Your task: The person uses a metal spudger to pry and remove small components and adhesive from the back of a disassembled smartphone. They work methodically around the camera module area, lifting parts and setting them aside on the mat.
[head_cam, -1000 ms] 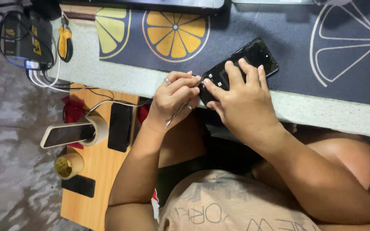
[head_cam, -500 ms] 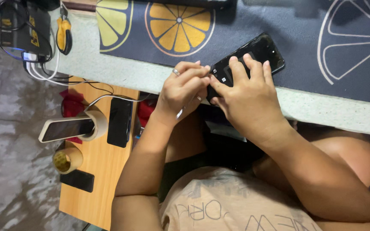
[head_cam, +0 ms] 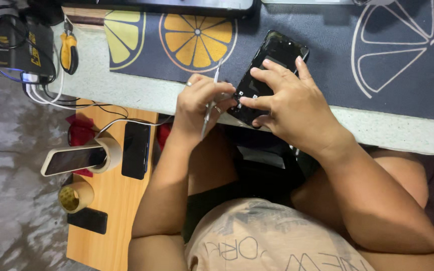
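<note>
A black phone (head_cam: 280,50) lies face down on a dark mat (head_cam: 327,45) printed with citrus slices, near the table's front edge. My right hand (head_cam: 290,108) presses on the phone's lower half with spread fingers and holds it steady. My left hand (head_cam: 202,103) is closed around a thin metal tool (head_cam: 209,113). The tool's upper end meets the phone's lower left edge, and its tip is hidden by my fingers.
Left of my knees stands a low wooden side table (head_cam: 121,200) with a phone resting on a tape roll (head_cam: 69,160), another black phone (head_cam: 135,149), a yellow tape roll (head_cam: 74,196) and a small black device (head_cam: 87,221). Yellow-handled pliers (head_cam: 69,52) and a black box with cables (head_cam: 21,47) sit at the far left.
Both hands and the phone have shifted slightly. My left hand has brought the thin tool up against the phone's edge, while my right hand keeps pressing on it.
</note>
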